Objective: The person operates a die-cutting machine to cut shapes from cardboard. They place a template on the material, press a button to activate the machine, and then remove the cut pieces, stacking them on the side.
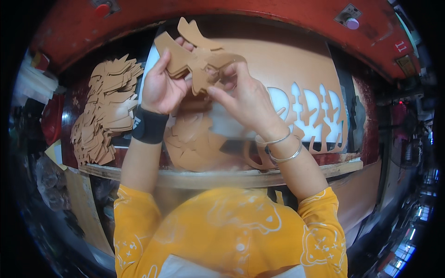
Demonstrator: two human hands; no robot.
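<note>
Between my two hands, raised over the table, is a small stack of tan die-cut sheet pieces (197, 59) with curved, pointed arms. My left hand (169, 83), a black band on its wrist, is closed round the stack's left side, thumb in front and fingers behind. At the stack's lower right, my right hand (238, 90) pinches an edge between thumb and fingers; two bangles circle its wrist. Below the stack, more cut pieces (190, 143) lie in a loose pile, partly blurred. To the right lies a large tan sheet (296, 58) with cut-out holes along its near side.
Heaped stacks of similar cut pieces (109, 106) stand at the left of the table. A red machine beam (222, 11) with a red button (102, 10) and a pale button (352, 23) spans the far side. A wooden strip (222, 178) edges the table's near side.
</note>
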